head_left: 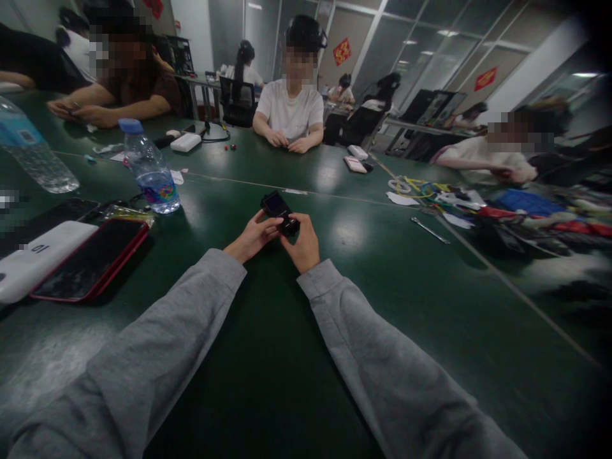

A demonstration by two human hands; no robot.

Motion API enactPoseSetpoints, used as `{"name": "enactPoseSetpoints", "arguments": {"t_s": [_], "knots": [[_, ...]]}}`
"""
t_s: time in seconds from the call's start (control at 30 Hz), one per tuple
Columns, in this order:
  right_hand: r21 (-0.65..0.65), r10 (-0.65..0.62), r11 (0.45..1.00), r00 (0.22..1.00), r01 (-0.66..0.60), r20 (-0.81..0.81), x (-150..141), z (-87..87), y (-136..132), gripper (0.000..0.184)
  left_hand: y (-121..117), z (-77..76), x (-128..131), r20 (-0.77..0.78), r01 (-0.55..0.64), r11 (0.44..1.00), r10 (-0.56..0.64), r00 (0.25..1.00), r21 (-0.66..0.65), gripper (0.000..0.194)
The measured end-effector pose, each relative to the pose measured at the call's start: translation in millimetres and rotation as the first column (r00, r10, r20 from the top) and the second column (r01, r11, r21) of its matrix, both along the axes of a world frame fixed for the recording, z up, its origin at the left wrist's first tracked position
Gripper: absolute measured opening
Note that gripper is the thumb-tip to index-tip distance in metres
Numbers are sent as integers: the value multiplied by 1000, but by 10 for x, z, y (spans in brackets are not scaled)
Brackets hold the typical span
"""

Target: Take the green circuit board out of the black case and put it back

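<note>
Both hands hold a small black device with a little dark screen (275, 204) just above the green table. My left hand (252, 238) grips its lower left side, thumb laid across the front. On the right edge, my right hand (304, 245) closes with thumb and fingers near the lower end. The device tilts, its upper end pointing away and to the left. Its underside and some of my fingertips are hidden. Grey sleeves cover both forearms.
A blue-capped water bottle (152, 169), a red-cased phone (95, 260) and a white power bank (45, 258) are at left. At right lie a wrench (429, 230) and a heap of cables (478, 204). Across the table sits a person in a white shirt (291, 111).
</note>
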State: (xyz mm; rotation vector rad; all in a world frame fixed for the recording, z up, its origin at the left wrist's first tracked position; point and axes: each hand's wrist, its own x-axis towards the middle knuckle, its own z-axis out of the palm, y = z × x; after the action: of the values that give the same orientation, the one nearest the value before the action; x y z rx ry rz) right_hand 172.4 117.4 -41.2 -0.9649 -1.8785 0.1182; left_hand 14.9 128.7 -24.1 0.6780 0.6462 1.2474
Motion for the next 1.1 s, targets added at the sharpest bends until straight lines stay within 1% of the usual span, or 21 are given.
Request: {"name": "enactPoseSetpoints", "arguments": {"t_s": [0.2, 0.43, 0.6, 0.73, 0.87, 1.1], "knots": [[37, 10, 999, 1000, -10, -3, 4, 16, -12, 50, -26, 14, 1, -2, -14, 1000, 14, 1000, 6, 70], [-7, -13, 1000, 1000, 13, 0, 3, -5, 0, 52, 3, -15, 0, -3, -7, 1000, 7, 1000, 23, 71], [17, -55, 998, 998, 55, -22, -2, -63, 23, 66, -11, 8, 5, -19, -11, 1000, 12, 1000, 22, 67], [38, -45, 998, 999, 47, -28, -8, -86, 25, 76, -20, 16, 5, -25, -10, 999, 11, 1000, 30, 62], [38, -46, 998, 998, 48, -34, -17, -83, 14, 76, -12, 3, 1, -25, -7, 999, 8, 1000, 33, 58], [1, -6, 1000, 999, 6, -43, -16, -71, 9, 75, -9, 2, -4, -30, -7, 999, 8, 1000, 31, 59]]}}
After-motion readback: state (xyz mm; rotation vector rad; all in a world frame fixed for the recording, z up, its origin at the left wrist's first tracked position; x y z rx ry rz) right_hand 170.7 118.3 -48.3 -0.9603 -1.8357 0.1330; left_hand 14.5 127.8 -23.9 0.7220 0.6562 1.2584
